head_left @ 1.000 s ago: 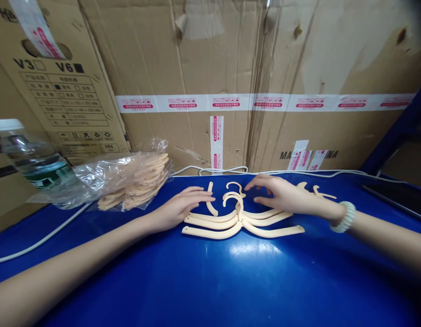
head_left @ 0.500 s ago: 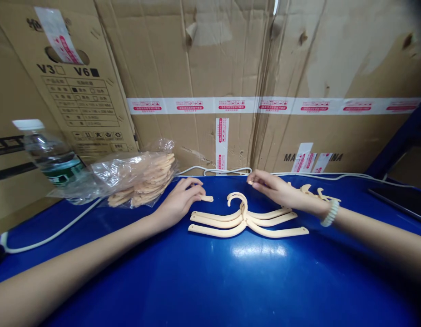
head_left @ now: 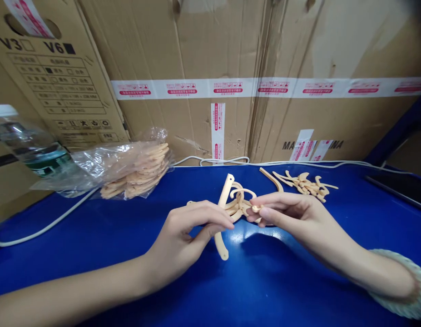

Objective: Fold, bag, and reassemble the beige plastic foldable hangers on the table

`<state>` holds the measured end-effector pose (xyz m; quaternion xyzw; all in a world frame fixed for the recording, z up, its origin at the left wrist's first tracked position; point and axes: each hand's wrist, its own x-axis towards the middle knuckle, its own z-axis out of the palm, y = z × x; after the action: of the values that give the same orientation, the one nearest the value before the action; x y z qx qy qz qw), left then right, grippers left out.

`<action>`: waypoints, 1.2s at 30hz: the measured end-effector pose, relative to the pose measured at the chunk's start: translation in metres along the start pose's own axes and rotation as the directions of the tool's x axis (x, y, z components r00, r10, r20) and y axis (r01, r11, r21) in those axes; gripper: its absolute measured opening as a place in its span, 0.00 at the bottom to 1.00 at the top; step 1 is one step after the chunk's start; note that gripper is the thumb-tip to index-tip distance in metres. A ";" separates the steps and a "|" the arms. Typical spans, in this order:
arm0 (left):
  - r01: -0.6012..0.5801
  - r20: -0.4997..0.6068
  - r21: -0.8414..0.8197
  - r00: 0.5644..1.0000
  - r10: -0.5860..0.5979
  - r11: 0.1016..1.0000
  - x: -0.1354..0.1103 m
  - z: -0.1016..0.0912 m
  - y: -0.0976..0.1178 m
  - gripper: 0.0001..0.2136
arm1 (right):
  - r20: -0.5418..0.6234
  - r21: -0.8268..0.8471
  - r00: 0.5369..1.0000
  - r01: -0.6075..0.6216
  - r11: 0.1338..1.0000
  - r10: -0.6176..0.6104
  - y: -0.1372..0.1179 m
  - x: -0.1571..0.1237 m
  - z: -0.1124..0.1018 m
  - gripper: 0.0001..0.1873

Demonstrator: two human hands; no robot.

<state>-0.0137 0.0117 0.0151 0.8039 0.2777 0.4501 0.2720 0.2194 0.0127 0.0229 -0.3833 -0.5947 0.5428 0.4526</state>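
My left hand (head_left: pixel 188 236) pinches a cream curved hanger arm (head_left: pixel 223 213) and holds it upright above the blue table (head_left: pixel 230 281). My right hand (head_left: pixel 287 213) pinches a small cream hook piece (head_left: pixel 255 208) close beside that arm. Behind my fingers, partly hidden, lie assembled cream hangers (head_left: pixel 239 202) on the table. A beaded bracelet (head_left: pixel 401 290) sits on my right wrist.
A clear plastic bag of cream parts (head_left: pixel 135 170) lies at the left, with a water bottle (head_left: pixel 29 147) behind it. Loose hook pieces (head_left: pixel 304 182) lie at the back right. A white cable (head_left: pixel 210 160) runs along the cardboard boxes (head_left: pixel 210 68). A dark flat object (head_left: pixel 397 190) rests far right.
Both hands have lifted off the table and come toward me and together. The left now holds a hanger arm upright; the right holds a small hook piece next to it.
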 end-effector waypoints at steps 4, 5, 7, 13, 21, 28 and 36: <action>0.297 -0.036 -0.330 0.944 -0.327 0.896 -0.002 0.007 -0.004 0.17 | 0.022 0.054 1.000 -0.021 0.998 0.020 0.006 -0.003 0.001 0.11; 0.333 -0.037 -0.400 0.925 -0.378 0.854 -0.003 0.008 -0.005 0.25 | 0.027 0.080 0.999 -0.031 0.996 0.029 0.009 -0.003 0.002 0.10; 0.359 -0.043 -0.488 0.901 -0.432 0.796 -0.003 0.009 -0.005 0.40 | 0.033 0.146 0.997 -0.074 0.986 0.070 0.012 -0.004 0.003 0.10; 0.448 0.084 -0.480 0.879 -0.469 0.754 -0.001 0.008 -0.007 0.09 | 0.097 0.222 0.980 -0.189 0.957 0.171 0.018 -0.003 0.006 0.17; 0.329 0.010 -0.412 0.934 -0.357 0.850 -0.006 0.009 -0.011 0.06 | 0.105 0.075 0.982 -0.165 0.983 0.157 0.015 -0.002 0.008 0.13; 0.288 0.046 -0.370 0.955 -0.291 0.884 -0.010 0.011 -0.007 0.06 | 0.187 0.148 0.962 -0.229 0.962 0.200 0.014 -0.002 0.008 0.14; 0.220 0.022 -0.270 0.975 -0.222 0.937 -0.011 0.010 -0.002 0.05 | 0.199 0.257 0.936 -0.337 0.906 0.292 0.010 -0.003 0.008 0.14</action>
<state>-0.0100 0.0038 0.0031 0.7207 0.3033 0.4541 0.4270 0.2125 0.0090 0.0124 -0.3613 -0.4733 0.7174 0.3617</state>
